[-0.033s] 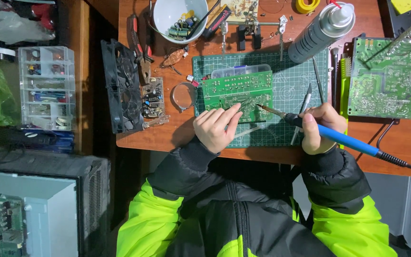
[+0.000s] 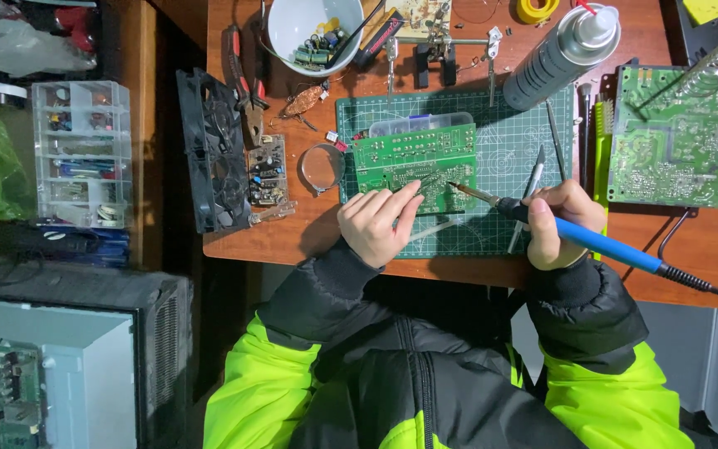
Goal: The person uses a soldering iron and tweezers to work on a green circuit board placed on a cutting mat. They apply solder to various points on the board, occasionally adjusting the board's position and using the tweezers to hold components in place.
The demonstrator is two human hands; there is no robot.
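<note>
A green circuit board (image 2: 413, 158) lies on a green cutting mat (image 2: 508, 137) on the wooden desk (image 2: 708, 241). My left hand (image 2: 374, 223) rests at the board's near edge, its fingers pinched on what looks like a thin strand of solder wire (image 2: 430, 227). My right hand (image 2: 560, 223) grips a blue-handled soldering iron (image 2: 604, 243) like a pen. The iron's tip (image 2: 456, 186) touches the board's lower right part, close to my left fingertips.
A white bowl of components (image 2: 309, 29), a clamp stand (image 2: 442, 41) and a spray can (image 2: 563, 54) stand behind the mat. A second green board (image 2: 671, 145) lies right, a black fan (image 2: 209, 162) and a parts organiser (image 2: 81, 154) left.
</note>
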